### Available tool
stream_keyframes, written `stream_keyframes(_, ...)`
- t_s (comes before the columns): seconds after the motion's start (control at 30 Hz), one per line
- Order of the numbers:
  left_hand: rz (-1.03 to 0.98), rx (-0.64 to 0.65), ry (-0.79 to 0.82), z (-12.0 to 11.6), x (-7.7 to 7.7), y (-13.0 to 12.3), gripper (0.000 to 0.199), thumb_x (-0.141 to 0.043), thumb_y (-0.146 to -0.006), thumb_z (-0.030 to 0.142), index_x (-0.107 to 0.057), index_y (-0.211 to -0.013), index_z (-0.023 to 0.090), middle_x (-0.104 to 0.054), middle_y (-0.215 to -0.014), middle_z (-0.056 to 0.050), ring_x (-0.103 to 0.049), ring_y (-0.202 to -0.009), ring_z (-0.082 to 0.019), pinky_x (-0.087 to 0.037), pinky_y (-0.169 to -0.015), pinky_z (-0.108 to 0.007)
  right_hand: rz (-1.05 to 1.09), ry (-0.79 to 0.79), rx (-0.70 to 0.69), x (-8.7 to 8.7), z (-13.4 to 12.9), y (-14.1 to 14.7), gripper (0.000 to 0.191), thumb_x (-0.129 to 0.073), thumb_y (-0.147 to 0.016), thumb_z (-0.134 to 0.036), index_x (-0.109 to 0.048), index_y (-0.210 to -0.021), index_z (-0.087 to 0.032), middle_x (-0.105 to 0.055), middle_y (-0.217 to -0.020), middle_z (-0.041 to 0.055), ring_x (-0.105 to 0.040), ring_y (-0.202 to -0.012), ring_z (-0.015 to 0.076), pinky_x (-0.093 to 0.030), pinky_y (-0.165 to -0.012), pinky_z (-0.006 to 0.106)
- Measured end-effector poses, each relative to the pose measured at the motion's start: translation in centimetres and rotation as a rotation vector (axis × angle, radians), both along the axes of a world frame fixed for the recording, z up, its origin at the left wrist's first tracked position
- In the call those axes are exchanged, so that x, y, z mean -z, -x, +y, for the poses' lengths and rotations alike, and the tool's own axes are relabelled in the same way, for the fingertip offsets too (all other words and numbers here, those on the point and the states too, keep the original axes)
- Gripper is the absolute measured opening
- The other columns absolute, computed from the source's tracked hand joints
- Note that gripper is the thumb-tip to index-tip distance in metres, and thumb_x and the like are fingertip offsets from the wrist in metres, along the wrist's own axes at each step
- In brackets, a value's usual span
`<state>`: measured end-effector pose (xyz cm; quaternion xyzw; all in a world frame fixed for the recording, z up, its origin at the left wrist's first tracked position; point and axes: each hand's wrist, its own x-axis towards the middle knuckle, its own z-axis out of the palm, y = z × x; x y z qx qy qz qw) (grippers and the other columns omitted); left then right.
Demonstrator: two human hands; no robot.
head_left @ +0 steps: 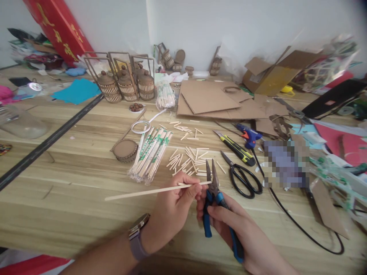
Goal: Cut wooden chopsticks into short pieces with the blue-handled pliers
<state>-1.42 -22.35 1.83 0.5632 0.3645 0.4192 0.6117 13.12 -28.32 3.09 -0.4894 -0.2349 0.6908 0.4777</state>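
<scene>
My left hand (179, 200), with a watch on its wrist, pinches a long pale wooden chopstick (140, 193) near its right end. A shorter stick piece seems to lie along it under the fingers. My right hand (229, 217) is wrapped round blue-handled pliers (213, 191), whose jaws point away from me and stand apart. The chopstick's right end lies between the jaws. Just beyond, many short cut stick pieces (189, 158) are scattered on the table. Plastic-wrapped chopsticks (153, 152) lie to the left of these pieces.
Black scissors (245, 179), a yellow utility knife (235, 147) and a blue glue gun (249, 135) with its cable lie to the right. Cardboard sheets (209, 99) and small lidded baskets (126, 86) stand farther back. A round cardboard base (125, 149) lies left of the chopsticks.
</scene>
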Motion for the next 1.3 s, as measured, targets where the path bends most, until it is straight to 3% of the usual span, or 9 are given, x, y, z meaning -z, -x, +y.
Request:
stream_keyframes(0.53, 0.01, 0.007, -0.043, -0.1, 0.2, -0.1, 0.023, -0.055, -0.095, 0.039, -0.057, -0.087, 0.018, -0.069, -0.078, 0.0, -0.065, -0.073, -0.011, -0.05, -0.067, -0.019, -0.234, -0.053, 0.004, -0.4, 0.3, 0.3, 0.012, -0.069, -0.074, -0.028, -0.066, -0.081, -0.019, -0.062, -0.073, -0.0005, -0.056, -0.071, 0.0154, -0.045, -0.068, 0.025)
stream_keyframes(0.77, 0.019, 0.008, -0.104, -0.4, 0.6, 0.0, 0.021, -0.054, -0.097, 0.037, -0.056, -0.087, 0.019, -0.067, -0.079, 0.001, -0.065, -0.076, -0.011, -0.05, -0.074, -0.021, -0.359, -0.103, -0.019, 0.5, 0.5, 0.3, 0.028, -0.071, -0.077, -0.046, -0.063, -0.083, -0.019, -0.054, -0.061, -0.0033, -0.049, -0.056, 0.0123, -0.04, -0.052, 0.022)
stream_keyframes(0.93, 0.009, 0.002, -0.129, -0.4, 0.6, 0.0, 0.019, -0.053, -0.097, 0.035, -0.056, -0.088, 0.019, -0.066, -0.078, 0.001, -0.065, -0.076, -0.011, -0.05, -0.074, -0.02, -0.421, -0.133, -0.018, 0.3, 0.9, 0.6, 0.043, -0.07, -0.075, -0.059, -0.061, -0.086, -0.019, -0.05, -0.055, -0.0048, -0.044, -0.051, 0.0116, -0.037, -0.047, 0.022)
stream_keyframes(1.17, -0.021, -0.007, -0.035, -0.5, 0.8, -0.3, 0.023, -0.056, -0.095, 0.04, -0.057, -0.088, 0.018, -0.068, -0.078, -0.001, -0.065, -0.074, -0.012, -0.05, -0.069, -0.021, -0.429, -0.189, -0.021, 1.7, 0.8, 0.1, 0.046, -0.067, -0.08, -0.059, -0.064, -0.097, -0.017, -0.047, -0.052, -0.0062, -0.039, -0.047, 0.0106, -0.031, -0.043, 0.022)
stream_keyframes(1.3, -0.106, 0.01, 0.089, -0.2, 0.3, -0.4, 0.027, -0.061, -0.091, 0.044, -0.056, -0.087, 0.018, -0.07, -0.077, -0.003, -0.066, -0.073, -0.013, -0.052, -0.069, -0.022, -0.331, -0.185, -0.042, 1.5, 0.7, 0.0, 0.043, -0.069, -0.079, -0.056, -0.065, -0.095, -0.016, -0.049, -0.054, -0.0049, -0.042, -0.05, 0.0115, -0.034, -0.047, 0.023)
